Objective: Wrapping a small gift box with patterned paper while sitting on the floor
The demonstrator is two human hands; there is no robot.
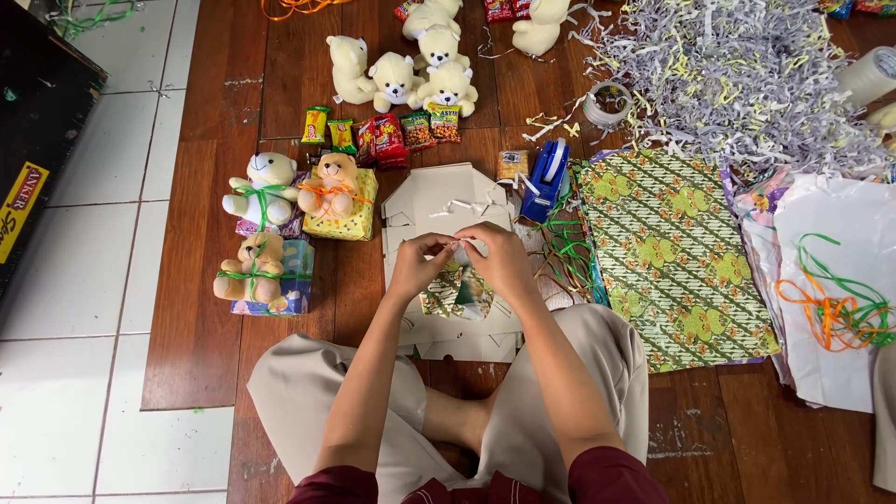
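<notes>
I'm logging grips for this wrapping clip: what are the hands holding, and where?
Both hands, left hand and right hand, pinch a thin pale strip between fingertips, above a small wrapped parcel.

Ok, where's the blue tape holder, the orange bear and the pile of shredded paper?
Blue tape dispenser (546,177): head view, on its blue body.
Orange teddy bear (334,184): head view, on its belly.
Shredded paper pile (737,75): head view, on the middle of the heap.

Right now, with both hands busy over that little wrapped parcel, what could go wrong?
The left hand and right hand pinch something small and pale above the wrapped parcel; it might slip or tear. The green ribbon strands beside the right wrist could snag. The blue tape dispenser sits close enough to be knocked.
</notes>
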